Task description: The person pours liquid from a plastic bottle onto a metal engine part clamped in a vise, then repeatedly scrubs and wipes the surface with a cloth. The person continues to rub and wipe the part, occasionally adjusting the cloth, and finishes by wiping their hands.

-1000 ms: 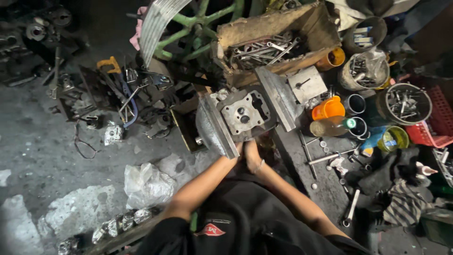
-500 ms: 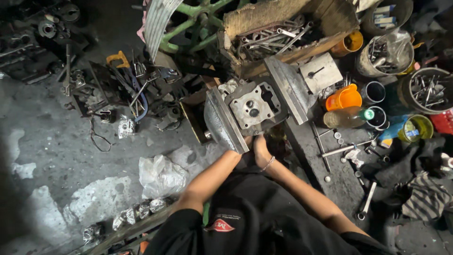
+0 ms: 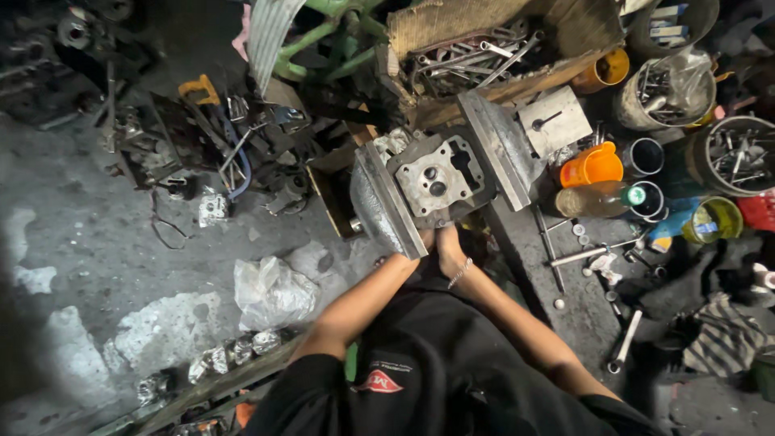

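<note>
Grey cast-metal engine cylinder head (image 3: 440,173) sits clamped between two steel vise plates, centre frame. Left hand (image 3: 421,241) and right hand (image 3: 449,245) together at its 6 o'clock edge; grip state unclear. Orange plastic jug (image 3: 591,165) at 3 o'clock. Step judged: seating or tightening; next needs firm, even pressure.

Orange cup (image 3: 592,165) stands beside wrench-filled crate (image 3: 476,56).

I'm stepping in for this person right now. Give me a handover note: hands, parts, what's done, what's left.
Left hand and right hand: side by side at the near edge of the cylinder head, touching it; grip hidden.
Cylinder head: face up between two grey metal plates, on the bench.
Nearby: box of wrenches, orange cup.
Done: head sits between the plates.
Left: no tool in hand yet.
</note>
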